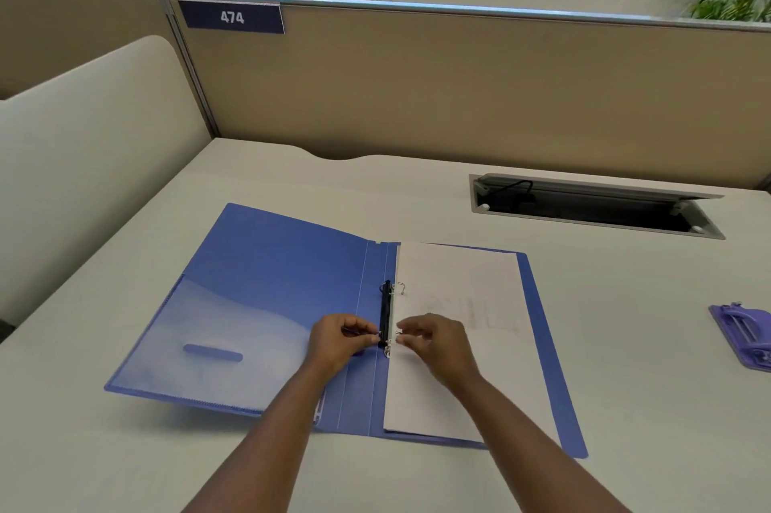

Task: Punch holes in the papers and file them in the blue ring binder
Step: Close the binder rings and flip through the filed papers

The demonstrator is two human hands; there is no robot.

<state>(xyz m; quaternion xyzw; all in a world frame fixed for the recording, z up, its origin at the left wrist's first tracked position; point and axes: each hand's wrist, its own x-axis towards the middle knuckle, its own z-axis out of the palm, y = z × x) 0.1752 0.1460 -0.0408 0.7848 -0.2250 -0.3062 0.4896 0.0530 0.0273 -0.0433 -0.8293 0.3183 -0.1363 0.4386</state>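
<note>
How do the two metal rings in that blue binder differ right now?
The far ring stands free, untouched, its wire arch plain to see. The near ring is being worked: the left hand and right hand each pinch a wire prong on either side of it. Both sit on the black spine bar of the blue binder, along the papers' left edge.

Only readable text: white "474" showing on a dark blue sign (232,16) hanging on the beige partition (459,86). Print on the papers (459,304) too faint.
</note>
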